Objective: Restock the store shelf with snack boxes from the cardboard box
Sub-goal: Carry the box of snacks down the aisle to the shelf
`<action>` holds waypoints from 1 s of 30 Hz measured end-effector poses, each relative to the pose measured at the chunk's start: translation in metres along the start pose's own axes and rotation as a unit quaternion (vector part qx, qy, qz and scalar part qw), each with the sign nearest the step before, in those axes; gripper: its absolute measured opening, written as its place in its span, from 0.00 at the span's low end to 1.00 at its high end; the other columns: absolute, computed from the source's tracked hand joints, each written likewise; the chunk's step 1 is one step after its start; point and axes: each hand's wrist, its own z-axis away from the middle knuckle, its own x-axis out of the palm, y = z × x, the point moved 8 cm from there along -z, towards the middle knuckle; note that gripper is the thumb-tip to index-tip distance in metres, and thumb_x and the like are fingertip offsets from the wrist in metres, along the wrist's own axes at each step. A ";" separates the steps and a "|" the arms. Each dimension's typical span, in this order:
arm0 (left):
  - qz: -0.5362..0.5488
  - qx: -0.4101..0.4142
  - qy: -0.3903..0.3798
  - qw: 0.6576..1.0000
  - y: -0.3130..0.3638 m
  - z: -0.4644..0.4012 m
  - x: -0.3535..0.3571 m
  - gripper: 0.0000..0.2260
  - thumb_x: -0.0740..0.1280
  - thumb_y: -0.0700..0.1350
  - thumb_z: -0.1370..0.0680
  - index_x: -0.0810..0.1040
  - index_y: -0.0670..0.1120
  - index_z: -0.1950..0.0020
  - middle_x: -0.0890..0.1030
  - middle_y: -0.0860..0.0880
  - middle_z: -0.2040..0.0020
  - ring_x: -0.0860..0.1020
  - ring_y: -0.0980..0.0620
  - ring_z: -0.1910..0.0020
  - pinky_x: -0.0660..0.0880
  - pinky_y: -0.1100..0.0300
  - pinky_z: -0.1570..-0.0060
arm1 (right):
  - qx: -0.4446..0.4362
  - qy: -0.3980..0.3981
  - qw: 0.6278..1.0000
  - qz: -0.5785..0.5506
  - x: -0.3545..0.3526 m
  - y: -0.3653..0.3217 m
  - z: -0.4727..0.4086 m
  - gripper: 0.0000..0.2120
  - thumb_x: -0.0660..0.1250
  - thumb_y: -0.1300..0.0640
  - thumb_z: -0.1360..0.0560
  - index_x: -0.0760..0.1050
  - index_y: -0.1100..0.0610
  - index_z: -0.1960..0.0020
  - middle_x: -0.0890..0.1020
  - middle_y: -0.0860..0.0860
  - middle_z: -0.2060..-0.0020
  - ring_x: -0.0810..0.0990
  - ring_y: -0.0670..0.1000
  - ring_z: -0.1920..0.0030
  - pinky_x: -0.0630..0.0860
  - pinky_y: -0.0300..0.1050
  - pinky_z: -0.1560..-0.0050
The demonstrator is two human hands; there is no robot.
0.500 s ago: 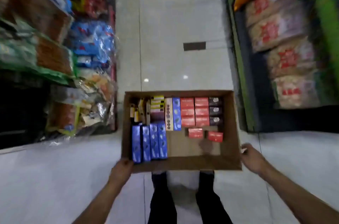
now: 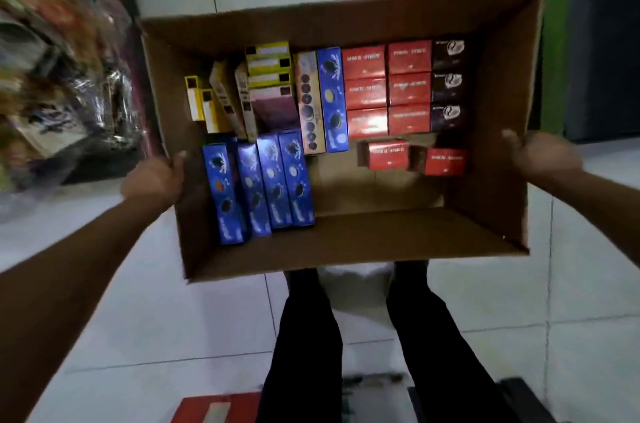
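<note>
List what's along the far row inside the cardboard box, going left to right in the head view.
Yellow boxes → beige cookie box → blue cookie box → red boxes → dark boxes.

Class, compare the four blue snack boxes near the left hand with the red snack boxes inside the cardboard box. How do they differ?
The blue snack boxes are long and narrow; the red snack boxes are short and blocky. The blue ones form one row of four by the left wall; the red ones sit in a two-by-three grid toward the far right, with two more apart in front. Both lie on the floor of the cardboard box.
</note>
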 end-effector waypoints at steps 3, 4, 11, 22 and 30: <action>-0.035 0.057 -0.021 0.998 0.013 0.007 -0.014 0.27 0.56 0.56 0.17 0.80 0.33 0.48 0.79 0.29 0.47 0.78 0.29 0.47 0.75 0.45 0.50 | -0.044 0.028 0.997 0.052 -0.026 -0.016 0.010 0.31 0.48 0.40 0.18 0.74 0.63 0.58 0.76 0.60 0.66 0.75 0.59 0.63 0.71 0.49 0.60; -0.036 0.071 -0.022 0.997 0.017 0.009 -0.023 0.26 0.56 0.55 0.17 0.80 0.33 0.49 0.79 0.29 0.47 0.78 0.30 0.47 0.75 0.46 0.51 | -0.055 0.042 0.996 0.056 -0.039 -0.021 0.014 0.30 0.48 0.40 0.18 0.74 0.62 0.60 0.75 0.59 0.67 0.74 0.58 0.64 0.71 0.48 0.61; 0.047 0.077 -0.022 0.996 0.009 0.079 -0.155 0.22 0.60 0.56 0.18 0.74 0.42 0.64 0.81 0.33 0.56 0.80 0.34 0.53 0.74 0.50 0.56 | -0.038 0.057 0.997 0.032 -0.179 -0.022 0.103 0.25 0.53 0.41 0.17 0.75 0.59 0.58 0.81 0.65 0.55 0.80 0.66 0.52 0.72 0.52 0.56; 0.483 0.004 0.050 0.874 -0.049 0.277 -0.459 0.13 0.72 0.46 0.25 0.77 0.44 0.68 0.78 0.48 0.70 0.75 0.48 0.70 0.70 0.57 0.65 | 0.014 0.206 0.975 -0.086 -0.471 -0.005 0.377 0.27 0.55 0.44 0.17 0.78 0.67 0.46 0.79 0.72 0.48 0.76 0.73 0.46 0.73 0.61 0.47; 0.514 0.070 0.128 0.845 -0.013 0.279 -0.600 0.21 0.74 0.43 0.27 0.67 0.44 0.75 0.67 0.50 0.77 0.64 0.51 0.76 0.61 0.58 0.71 | -0.024 0.291 0.950 -0.108 -0.600 -0.041 0.415 0.25 0.57 0.47 0.17 0.77 0.68 0.57 0.79 0.74 0.56 0.78 0.73 0.52 0.73 0.59 0.51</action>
